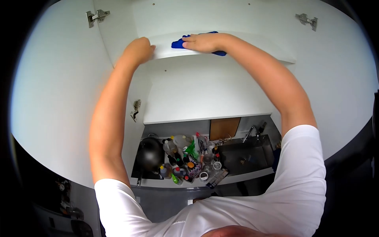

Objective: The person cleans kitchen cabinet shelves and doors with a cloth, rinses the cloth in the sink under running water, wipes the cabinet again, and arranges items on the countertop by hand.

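Note:
Inside an open white wall cabinet, my right hand (pixel 203 42) presses a blue cloth (pixel 179 44) against the upper shelf (pixel 252 49). Cloth shows on both sides of the hand, and one corner hangs at the front edge. My left hand (pixel 139 51) is at the left end of the same shelf, its fingers curled closed. Whether it grips the shelf edge or holds something is hidden. Both arms are raised.
Open doors flank me, the left door (pixel 51 87) and right door (pixel 335 79), with metal hinges. Below are a lower shelf (pixel 209 94), a wok (pixel 150 152), several bottles and jars crowded on the counter, a brown board (pixel 224 128) and a sink (pixel 252 160) with a tap (pixel 248 134).

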`<move>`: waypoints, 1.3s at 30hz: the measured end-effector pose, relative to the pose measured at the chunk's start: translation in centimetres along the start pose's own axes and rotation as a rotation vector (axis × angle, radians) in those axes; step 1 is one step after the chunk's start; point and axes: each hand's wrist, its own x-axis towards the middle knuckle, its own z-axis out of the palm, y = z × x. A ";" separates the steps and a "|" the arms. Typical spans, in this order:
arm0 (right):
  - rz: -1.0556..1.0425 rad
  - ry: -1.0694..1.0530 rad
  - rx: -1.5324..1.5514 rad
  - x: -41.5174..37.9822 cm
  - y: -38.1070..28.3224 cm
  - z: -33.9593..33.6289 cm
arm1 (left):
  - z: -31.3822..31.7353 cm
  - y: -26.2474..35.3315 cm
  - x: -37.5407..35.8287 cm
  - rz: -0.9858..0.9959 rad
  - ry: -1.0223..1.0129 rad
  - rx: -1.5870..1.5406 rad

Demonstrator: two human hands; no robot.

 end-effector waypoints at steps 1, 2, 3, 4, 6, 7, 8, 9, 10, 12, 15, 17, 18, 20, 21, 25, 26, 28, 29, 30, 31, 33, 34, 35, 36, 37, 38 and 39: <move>0.024 -0.032 0.101 0.5 0.6 -0.3 | 0.0 -0.2 -1.2 -0.076 0.048 0.032; 0.048 -0.066 0.198 0.9 1.1 -0.7 | -0.2 -0.1 -2.3 -0.155 0.098 0.060; 0.131 -0.040 0.090 1.5 1.5 -0.5 | -0.3 -0.1 -3.1 -0.198 0.122 0.037; 0.129 -0.043 0.087 2.2 1.6 -0.2 | -0.4 -0.2 -3.4 -0.201 0.123 0.034; 0.249 -0.050 -0.023 4.1 1.1 0.4 | -0.2 -1.2 -3.6 -0.277 0.132 -0.055; 0.195 -0.091 -0.031 5.8 -0.3 0.2 | 0.2 -2.0 -3.5 -0.284 0.130 -0.057; 0.170 -0.157 0.040 8.0 -2.1 0.3 | 0.5 -2.7 -3.5 -0.305 0.170 -0.062; 0.141 -0.166 0.079 9.9 -4.5 0.7 | 0.7 -3.3 -3.3 -0.324 0.212 -0.064; 0.109 -0.157 0.097 12.4 -6.6 1.5 | 0.5 -4.0 -3.2 -0.319 0.216 -0.052; -0.050 -0.153 0.056 15.7 -10.2 2.5 | 0.3 -5.0 -3.5 -0.365 0.255 0.054; -0.135 -0.133 0.037 15.9 -10.9 3.4 | 0.7 -5.3 -4.1 -0.224 0.314 0.174; -0.135 -0.142 0.005 13.2 -9.2 2.9 | 1.2 -5.6 -3.4 -0.155 0.334 0.192; -0.096 -0.148 0.012 9.9 -7.7 1.9 | 1.5 -5.5 -3.2 -0.087 0.353 0.224; -0.021 -0.153 0.041 4.9 -2.1 0.6 | 1.5 -4.6 -4.1 -0.082 0.306 0.222; 0.027 -0.156 0.030 2.7 1.4 0.1 | 1.6 -3.9 -4.9 -0.096 0.309 0.218; 0.403 -0.068 0.020 -1.4 10.2 -0.8 | 3.4 -3.4 -6.8 -0.110 0.389 0.126; 0.497 -0.092 -0.014 0.1 9.1 -1.1 | 3.4 -3.0 -7.2 -0.095 0.414 0.156; 0.407 -0.142 -0.036 7.0 7.3 -0.3 | 3.8 -2.6 -7.8 -0.079 0.441 0.198; 0.366 -0.133 -0.038 10.6 4.9 0.1 | 4.1 -2.5 -7.8 -0.089 0.476 0.192; 0.325 -0.125 -0.041 14.5 1.9 0.7 | 4.3 -2.6 -7.7 -0.100 0.510 0.187; 0.221 -0.143 -0.079 18.5 -0.6 1.5 | 4.3 -2.9 -7.6 -0.111 0.522 0.197; 0.010 -0.164 -0.155 26.4 -5.8 3.2 | 4.7 -3.5 -7.7 -0.061 0.565 0.231; 0.063 -0.145 -0.084 28.8 -8.2 3.9 | 5.1 -3.7 -7.6 -0.061 0.562 0.237; 0.005 -0.213 -0.052 31.6 -10.0 4.5 | 5.3 -3.7 -7.6 -0.072 0.561 0.235; -0.023 -0.244 -0.039 31.8 -10.5 4.4 | 5.3 -3.7 -7.6 -0.086 0.568 0.230; -0.051 -0.275 -0.026 31.0 -11.6 3.9 | 5.2 -3.8 -7.6 -0.083 0.569 0.231; -0.085 -0.192 -0.022 28.9 -11.4 4.6 | 5.1 -3.8 -7.9 -0.081 0.547 0.194; -0.122 -0.108 -0.021 26.7 -11.4 4.6 | 5.1 -4.1 -8.0 -0.083 0.527 0.156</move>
